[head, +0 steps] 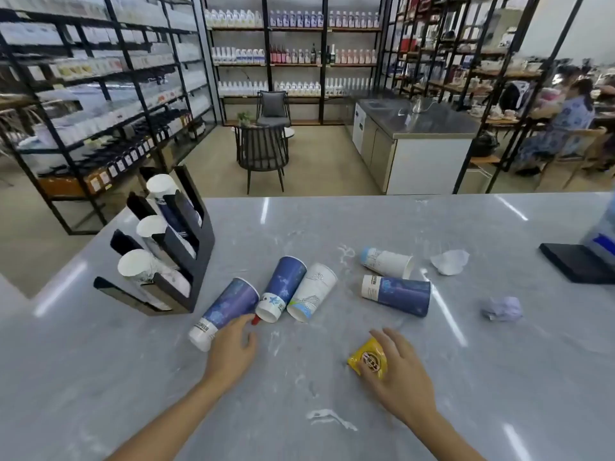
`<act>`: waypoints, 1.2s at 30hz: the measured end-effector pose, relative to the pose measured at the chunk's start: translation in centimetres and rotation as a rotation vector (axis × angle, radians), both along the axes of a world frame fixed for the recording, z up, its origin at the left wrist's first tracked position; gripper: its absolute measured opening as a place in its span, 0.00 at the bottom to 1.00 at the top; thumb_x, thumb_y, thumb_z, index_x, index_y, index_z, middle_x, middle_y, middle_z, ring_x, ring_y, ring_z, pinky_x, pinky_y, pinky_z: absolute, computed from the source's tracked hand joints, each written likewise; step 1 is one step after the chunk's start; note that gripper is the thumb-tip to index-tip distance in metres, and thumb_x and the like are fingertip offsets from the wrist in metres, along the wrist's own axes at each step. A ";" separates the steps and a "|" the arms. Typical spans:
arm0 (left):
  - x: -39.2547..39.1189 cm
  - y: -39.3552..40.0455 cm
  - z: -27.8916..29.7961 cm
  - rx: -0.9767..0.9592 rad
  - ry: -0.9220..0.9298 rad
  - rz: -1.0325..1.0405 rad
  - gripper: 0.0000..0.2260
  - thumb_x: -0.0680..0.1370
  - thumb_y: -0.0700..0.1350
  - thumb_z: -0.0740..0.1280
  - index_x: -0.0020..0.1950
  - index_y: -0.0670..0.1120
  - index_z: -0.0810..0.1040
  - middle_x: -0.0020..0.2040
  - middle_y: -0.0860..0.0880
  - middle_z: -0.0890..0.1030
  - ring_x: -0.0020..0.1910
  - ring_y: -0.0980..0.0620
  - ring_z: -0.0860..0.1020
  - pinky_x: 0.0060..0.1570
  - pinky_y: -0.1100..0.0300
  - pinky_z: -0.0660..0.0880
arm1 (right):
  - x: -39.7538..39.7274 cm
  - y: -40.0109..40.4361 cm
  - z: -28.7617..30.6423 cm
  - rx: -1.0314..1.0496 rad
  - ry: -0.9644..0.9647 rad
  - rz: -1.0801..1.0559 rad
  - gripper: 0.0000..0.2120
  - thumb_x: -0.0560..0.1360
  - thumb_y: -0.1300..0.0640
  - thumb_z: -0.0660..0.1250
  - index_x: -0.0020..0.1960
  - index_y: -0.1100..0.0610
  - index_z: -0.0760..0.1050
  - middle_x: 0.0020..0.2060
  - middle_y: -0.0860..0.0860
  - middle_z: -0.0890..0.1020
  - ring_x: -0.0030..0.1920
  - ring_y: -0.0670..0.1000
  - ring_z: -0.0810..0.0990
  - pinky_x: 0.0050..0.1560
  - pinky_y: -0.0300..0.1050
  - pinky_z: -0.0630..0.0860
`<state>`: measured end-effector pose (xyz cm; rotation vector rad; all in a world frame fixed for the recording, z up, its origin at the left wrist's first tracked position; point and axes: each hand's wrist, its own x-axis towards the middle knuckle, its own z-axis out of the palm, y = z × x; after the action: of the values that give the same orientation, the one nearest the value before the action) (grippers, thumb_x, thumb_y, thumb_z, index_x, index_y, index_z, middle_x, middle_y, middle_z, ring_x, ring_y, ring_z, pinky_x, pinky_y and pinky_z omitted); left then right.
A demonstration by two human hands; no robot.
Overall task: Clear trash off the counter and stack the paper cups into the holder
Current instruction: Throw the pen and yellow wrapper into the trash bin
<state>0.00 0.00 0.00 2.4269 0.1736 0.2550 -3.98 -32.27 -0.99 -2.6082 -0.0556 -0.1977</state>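
Several paper cups lie on their sides on the grey counter [133, 377]: a blue cup [229, 306], a second blue cup [284, 282], a white cup [314, 289], another white cup [387, 262] and a third blue cup [399, 294]. A black cup holder [199, 257] at the left carries cup stacks in three slots. My left hand [233, 351] is open, its fingers against the nearest blue cup and beside a small red scrap [255, 320]. My right hand [399, 374] closes over a yellow wrapper [366, 357].
Crumpled white paper [449, 261] and a crumpled lavender paper [502, 309] lie at the right. A black flat stand [575, 262] sits at the far right edge. White smears mark the counter. Beyond the far edge are a chair, shelves and seated people.
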 end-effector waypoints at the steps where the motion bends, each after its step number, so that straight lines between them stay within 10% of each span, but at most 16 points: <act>1: 0.6 -0.3 -0.5 -0.023 -0.008 0.011 0.16 0.76 0.36 0.69 0.64 0.43 0.81 0.55 0.44 0.85 0.54 0.42 0.83 0.50 0.56 0.74 | 0.4 -0.4 -0.6 0.022 0.007 0.014 0.32 0.73 0.36 0.72 0.74 0.45 0.71 0.74 0.50 0.72 0.75 0.54 0.70 0.69 0.51 0.72; 22: 3.7 -2.7 -3.0 -0.031 0.023 0.262 0.10 0.77 0.39 0.71 0.58 0.42 0.82 0.52 0.45 0.86 0.52 0.42 0.83 0.53 0.45 0.79 | 3.7 -1.7 -5.1 0.062 0.056 0.029 0.34 0.70 0.41 0.78 0.72 0.48 0.74 0.65 0.48 0.79 0.65 0.56 0.74 0.66 0.55 0.75; 28: 2.2 -2.7 -2.9 -0.092 0.054 0.332 0.14 0.72 0.33 0.72 0.56 0.42 0.82 0.47 0.46 0.85 0.46 0.43 0.83 0.50 0.51 0.79 | 3.6 -1.3 -4.4 0.254 0.119 0.063 0.34 0.70 0.50 0.80 0.72 0.47 0.71 0.64 0.43 0.73 0.65 0.45 0.73 0.64 0.39 0.69; 36: 0.6 -1.4 -2.2 -0.304 0.011 0.306 0.12 0.73 0.32 0.73 0.52 0.44 0.87 0.43 0.54 0.85 0.43 0.52 0.84 0.46 0.65 0.77 | 3.8 -0.4 -3.6 0.417 0.085 -0.001 0.28 0.71 0.61 0.79 0.66 0.45 0.74 0.58 0.44 0.78 0.59 0.48 0.78 0.61 0.42 0.71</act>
<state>0.64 -1.41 -2.23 2.0943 0.5509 0.3261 -0.19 -32.71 -4.59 -2.1979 0.0157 -0.0863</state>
